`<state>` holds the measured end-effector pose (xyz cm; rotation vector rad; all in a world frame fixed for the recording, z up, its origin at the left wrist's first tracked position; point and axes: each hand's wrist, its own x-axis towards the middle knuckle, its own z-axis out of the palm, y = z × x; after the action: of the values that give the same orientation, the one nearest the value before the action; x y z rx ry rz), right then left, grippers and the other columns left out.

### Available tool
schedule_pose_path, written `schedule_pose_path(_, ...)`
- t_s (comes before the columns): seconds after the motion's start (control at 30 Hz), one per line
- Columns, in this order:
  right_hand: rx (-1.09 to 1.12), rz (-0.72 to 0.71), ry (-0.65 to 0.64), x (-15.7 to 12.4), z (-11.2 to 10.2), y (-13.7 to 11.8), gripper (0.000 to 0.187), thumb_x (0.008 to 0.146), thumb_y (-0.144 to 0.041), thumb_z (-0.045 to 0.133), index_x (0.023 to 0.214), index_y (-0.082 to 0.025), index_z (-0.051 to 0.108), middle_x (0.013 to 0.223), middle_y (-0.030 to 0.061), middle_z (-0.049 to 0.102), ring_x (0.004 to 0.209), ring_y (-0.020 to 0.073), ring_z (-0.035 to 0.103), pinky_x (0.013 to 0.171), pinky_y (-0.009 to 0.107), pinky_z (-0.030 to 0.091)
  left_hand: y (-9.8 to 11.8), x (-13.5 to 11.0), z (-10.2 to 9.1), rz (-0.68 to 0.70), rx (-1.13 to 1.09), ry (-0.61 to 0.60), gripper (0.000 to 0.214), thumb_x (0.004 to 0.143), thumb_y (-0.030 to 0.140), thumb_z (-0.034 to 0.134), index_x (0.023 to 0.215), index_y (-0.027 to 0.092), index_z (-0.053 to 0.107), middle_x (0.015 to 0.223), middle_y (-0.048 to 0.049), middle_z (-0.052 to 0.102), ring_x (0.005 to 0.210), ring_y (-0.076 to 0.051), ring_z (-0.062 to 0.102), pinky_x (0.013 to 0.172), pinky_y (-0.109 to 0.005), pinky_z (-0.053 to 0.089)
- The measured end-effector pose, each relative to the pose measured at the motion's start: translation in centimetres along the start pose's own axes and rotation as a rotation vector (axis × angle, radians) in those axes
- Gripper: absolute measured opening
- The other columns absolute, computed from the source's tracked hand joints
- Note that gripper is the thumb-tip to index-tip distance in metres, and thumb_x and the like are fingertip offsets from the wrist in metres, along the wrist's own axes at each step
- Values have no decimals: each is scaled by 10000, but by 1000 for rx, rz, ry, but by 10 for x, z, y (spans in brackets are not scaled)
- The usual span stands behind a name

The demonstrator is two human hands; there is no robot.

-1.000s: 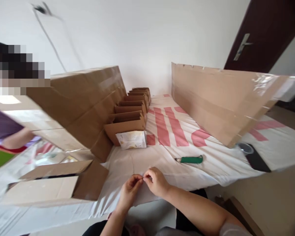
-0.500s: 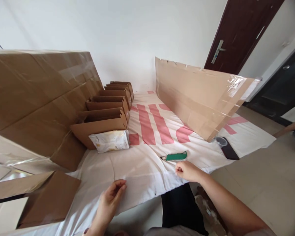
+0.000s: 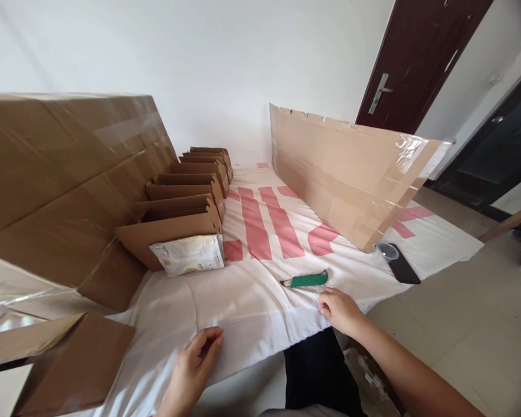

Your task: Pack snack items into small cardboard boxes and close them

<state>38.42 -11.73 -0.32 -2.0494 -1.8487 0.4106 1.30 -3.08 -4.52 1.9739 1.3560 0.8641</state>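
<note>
My left hand (image 3: pixel 195 365) rests at the near edge of the white cloth, its fingers loosely curved with a gap to the thumb and nothing visible in it. Farther right, my right hand (image 3: pixel 341 310) lies on the cloth edge, fingers curled in and holding nothing that I can see. Just beyond it lies a green-handled utility knife (image 3: pixel 308 280), blade end pointing left; the hand is apart from it. A white printed packet (image 3: pixel 189 255) leans against the nearest of several open brown cardboard boxes (image 3: pixel 169 229) lined up at left.
A large taped carton (image 3: pixel 69 162) stands at left, with another box (image 3: pixel 78 365) nearer me. An upright cardboard sheet (image 3: pixel 330 168) borders the right side. Beside it lie a roll of clear tape (image 3: pixel 388 251) and a dark phone (image 3: pixel 403 267). The white cloth (image 3: pixel 252 301) has red markings.
The view has shifted slightly. My right hand has moved a little to the right, away from the utility knife. My left hand stays near the cloth edge.
</note>
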Motion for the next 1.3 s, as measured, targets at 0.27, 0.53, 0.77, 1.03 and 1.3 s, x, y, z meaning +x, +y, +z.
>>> schedule_pose_path(0.27, 68, 41, 149, 13, -11, 24, 199, 759, -29, 525, 725, -215, 585, 813, 23, 662, 825, 192, 612, 776, 290, 444, 6, 1, -1, 26, 7, 3, 268, 803, 493, 571, 850, 261, 694, 816, -8, 769, 767, -219, 738, 687, -280, 592)
schedule_pose_path(0.53, 172, 12, 147, 20, 14, 12, 206, 709, -8, 551, 741, -209, 578, 817, 27, 640, 865, 217, 601, 809, 337, 462, 0, 1, 1, 42, 22, 18, 246, 810, 471, 575, 862, 262, 692, 809, 1, 770, 752, -213, 742, 692, -276, 592)
schedule_pose_path(0.77, 363, 24, 59, 1, -4, 24, 146, 763, -70, 519, 781, -207, 565, 685, -27, 614, 639, 141, 606, 609, 227, 468, 2, 0, 0, 56, 53, 8, 245, 823, 470, 569, 871, 260, 684, 813, 3, 771, 753, -206, 743, 683, -264, 591)
schedule_pose_path(1.03, 387, -60, -61, -13, 5, 10, 226, 684, 2, 546, 717, -205, 629, 933, 28, 670, 774, 161, 606, 768, 282, 470, 1, 0, 3, 131, 98, 37, 239, 850, 452, 546, 862, 252, 675, 805, 1, 763, 739, -193, 742, 662, -252, 593)
schedule_pose_path(1.3, 511, 86, -271, -28, -10, 53, 66, 693, -130, 595, 711, -182, 629, 638, -25, 588, 587, 121, 516, 582, 232, 418, -1, -2, 2, 163, 139, 51, 229, 862, 445, 544, 878, 257, 673, 794, 8, 757, 723, -186, 739, 660, -249, 595)
